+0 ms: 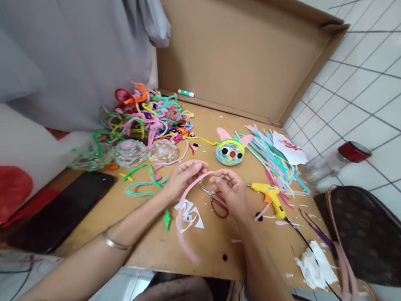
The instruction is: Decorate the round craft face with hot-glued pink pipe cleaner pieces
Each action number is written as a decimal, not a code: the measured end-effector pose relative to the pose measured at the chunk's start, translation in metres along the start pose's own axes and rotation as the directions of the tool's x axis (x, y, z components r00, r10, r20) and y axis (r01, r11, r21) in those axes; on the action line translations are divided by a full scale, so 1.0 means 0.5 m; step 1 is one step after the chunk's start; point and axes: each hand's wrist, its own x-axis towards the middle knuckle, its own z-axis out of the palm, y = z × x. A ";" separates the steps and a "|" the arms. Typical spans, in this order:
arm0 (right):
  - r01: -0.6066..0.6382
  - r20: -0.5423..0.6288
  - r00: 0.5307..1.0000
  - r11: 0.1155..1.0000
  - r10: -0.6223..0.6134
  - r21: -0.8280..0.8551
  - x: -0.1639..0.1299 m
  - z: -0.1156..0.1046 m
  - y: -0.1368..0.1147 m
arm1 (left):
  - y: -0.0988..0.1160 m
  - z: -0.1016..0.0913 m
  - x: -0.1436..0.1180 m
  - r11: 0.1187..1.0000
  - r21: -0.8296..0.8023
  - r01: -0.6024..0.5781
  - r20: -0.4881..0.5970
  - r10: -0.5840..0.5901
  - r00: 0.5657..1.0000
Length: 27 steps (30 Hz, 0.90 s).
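Note:
Both hands meet over the middle of a cardboard work surface (155, 249). My left hand (184, 175) and my right hand (230, 187) pinch the top of a long pink pipe cleaner (181, 218), which curves down toward me in an arc. Red-handled scissors (218, 204) lie under my right hand. A white paper cutout (188, 215) lies just below the hands. A round blue and yellow craft face (229, 151) with pink ears and button eyes sits beyond the hands.
A tangled heap of coloured pipe cleaners (144, 114) and clear glass balls (131, 153) lie at left. Straight pipe cleaners (277, 162), a yellow glue gun (269, 195), a red-lidded jar (334, 163) and a brown handbag (372, 236) are at right. A black phone (61, 210) lies near left.

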 end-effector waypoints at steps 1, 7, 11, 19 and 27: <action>-0.001 -0.010 1.000 1.000 0.001 0.003 0.002 -0.001 0.001 | -0.004 -0.001 0.003 0.999 0.046 0.003 -0.012 -0.003 1.000; -0.028 -0.011 1.000 0.999 0.028 0.021 0.005 -0.001 0.013 | -0.012 -0.009 0.011 0.976 0.214 0.052 0.058 -0.066 0.996; 0.090 -0.084 0.990 0.971 -0.111 -0.222 -0.003 -0.001 0.015 | -0.001 -0.008 0.007 0.981 0.181 0.071 0.070 -0.085 0.994; 0.257 -0.062 0.897 0.632 -0.437 -0.731 -0.007 -0.012 0.006 | 0.004 -0.001 -0.001 0.942 0.322 0.093 0.107 -0.134 0.985; 0.259 0.002 0.935 0.682 -0.353 -0.684 -0.006 -0.015 0.005 | -0.004 0.000 -0.003 0.943 0.317 0.101 0.119 -0.145 0.982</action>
